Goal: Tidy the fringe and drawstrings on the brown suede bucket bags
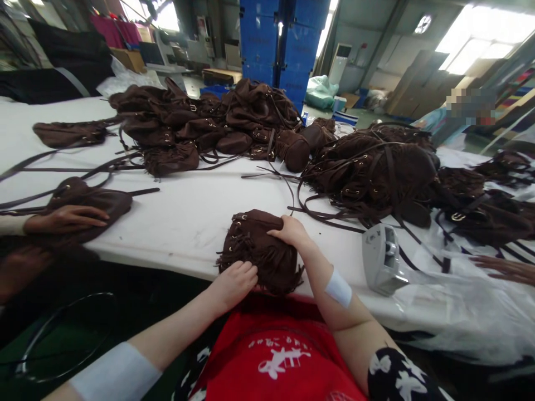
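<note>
A dark brown fringed handbag (263, 245) with metal eyelets lies at the table's front edge, right in front of my body. My left hand (239, 281) is closed at the bag's near left side, its fingers curled on the fringe. At the upper right of the bag, my right hand (291, 231) grips the edge, with the thumb and fingers over the brown material. What the fingertips of my left hand pinch is partly hidden.
Brown bags (259, 111) are heaped along the back of the white table (200, 200), with another pile (376, 161) at the right. Loose straps trail from it. A grey tape dispenser (378, 259) stands right of me. At left, a co-worker's hand (69, 218) rests on a bag; another person's hand (507, 268) shows at right.
</note>
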`<state>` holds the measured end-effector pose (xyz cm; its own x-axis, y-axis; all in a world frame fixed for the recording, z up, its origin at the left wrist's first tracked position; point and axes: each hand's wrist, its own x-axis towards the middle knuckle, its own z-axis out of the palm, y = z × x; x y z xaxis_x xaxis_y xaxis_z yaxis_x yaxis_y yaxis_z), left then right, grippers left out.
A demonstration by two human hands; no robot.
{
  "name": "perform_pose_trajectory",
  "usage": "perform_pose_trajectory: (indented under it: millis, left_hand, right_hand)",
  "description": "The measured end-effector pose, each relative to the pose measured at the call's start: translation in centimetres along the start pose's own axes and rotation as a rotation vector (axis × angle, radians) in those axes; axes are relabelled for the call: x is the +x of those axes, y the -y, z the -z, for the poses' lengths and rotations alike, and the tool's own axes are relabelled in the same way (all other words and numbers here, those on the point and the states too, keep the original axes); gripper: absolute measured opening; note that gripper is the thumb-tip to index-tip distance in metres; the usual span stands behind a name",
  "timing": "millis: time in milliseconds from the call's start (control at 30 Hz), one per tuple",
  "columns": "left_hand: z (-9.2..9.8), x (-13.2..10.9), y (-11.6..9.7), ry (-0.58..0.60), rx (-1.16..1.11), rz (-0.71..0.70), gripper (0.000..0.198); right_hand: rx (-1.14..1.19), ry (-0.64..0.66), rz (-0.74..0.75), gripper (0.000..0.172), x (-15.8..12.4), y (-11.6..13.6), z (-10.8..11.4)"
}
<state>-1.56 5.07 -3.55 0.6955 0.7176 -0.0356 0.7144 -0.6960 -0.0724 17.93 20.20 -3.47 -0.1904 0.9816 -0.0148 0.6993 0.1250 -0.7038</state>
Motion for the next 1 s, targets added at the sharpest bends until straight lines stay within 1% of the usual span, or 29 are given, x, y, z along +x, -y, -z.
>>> perform_pose_trajectory:
  millis: [67,133,200,233,267,333,400,433,467,500,533,600,667,700,733,800,867,933,1000]
  left_hand:
    - [0.6,-0.8,1.9,0.025,-0.015,0.137,0.016]
    - [1.1,-1.6,3.7,0.045,-0.032,0.277,0.018]
    - [1.5,-2.5,4.5,0.077,-0.058,0.366,0.023]
    - [1.7,-2.9,4.4,0.099,-0.079,0.39,0.025]
    - [1.9,-3.4,4.0,0.125,-0.112,0.402,0.026]
    - [2.5,-4.6,2.4,0.201,-0.221,0.398,0.021]
    - [3.4,-5.6,0.4,0.323,-0.372,0.346,0.014]
    - [4.0,-6.0,-0.5,0.372,-0.437,0.318,0.018]
    - [4.6,-6.2,-1.2,0.392,-0.484,0.306,0.022]
    - [5.1,-6.1,-1.7,0.374,-0.512,0.315,0.026]
    - [5.6,-5.6,-1.9,0.313,-0.521,0.343,0.027]
    - [6.0,-3.7,-1.6,0.113,-0.507,0.4,0.027]
    - [5.5,-0.7,-0.7,-0.078,-0.474,0.39,0.029]
    - [5.0,1.0,0.0,-0.144,-0.446,0.365,0.03]
    - [4.4,2.7,0.8,-0.175,-0.4,0.356,0.032]
    - [3.2,5.5,2.4,-0.144,-0.301,0.411,0.038]
    - [2.4,7.1,3.9,-0.09,-0.237,0.468,0.04]
    - [2.1,7.2,5.1,-0.057,-0.207,0.47,0.036]
    - [2.3,6.1,5.9,-0.031,-0.183,0.436,0.031]
  right_hand:
    - [0.034,-0.017,-0.06,0.042,0.2,-1.1,-1.0]
    - [0.056,-0.07,-0.093,0.041,0.2,-2.2,-1.7]
    - [0.077,-0.122,-0.111,0.043,0.0,-3.0,-2.1]
    - [0.084,-0.133,-0.112,0.044,-0.2,-3.3,-2.2]
    - [0.085,-0.134,-0.11,0.044,-0.3,-3.5,-2.3]
    - [0.068,-0.121,-0.1,0.045,-0.6,-3.7,-2.2]
    - [0.048,-0.123,-0.103,0.044,-0.8,-3.8,-2.2]
    - [0.047,-0.135,-0.107,0.043,-1.0,-3.8,-2.3]
    - [0.052,-0.15,-0.11,0.042,-1.1,-3.7,-2.5]
    - [0.058,-0.164,-0.111,0.042,-1.3,-3.6,-2.7]
    - [0.059,-0.173,-0.109,0.042,-1.4,-3.5,-2.9]
    - [0.033,-0.179,-0.097,0.043,-1.6,-3.3,-3.4]
    - [-0.009,-0.174,-0.088,0.044,-1.7,-3.1,-3.8]
    - [-0.021,-0.17,-0.085,0.044,-1.8,-3.0,-3.9]
    - [-0.025,-0.169,-0.082,0.044,-1.8,-3.0,-3.9]
    - [-0.009,-0.168,-0.07,0.042,-1.8,-3.0,-3.8]
    - [0.009,-0.179,-0.052,0.041,-1.8,-3.2,-3.7]
    - [0.018,-0.184,-0.038,0.04,-1.7,-3.5,-3.7]
    - [0.036,-0.175,-0.028,0.039,-1.6,-3.7,-3.7]
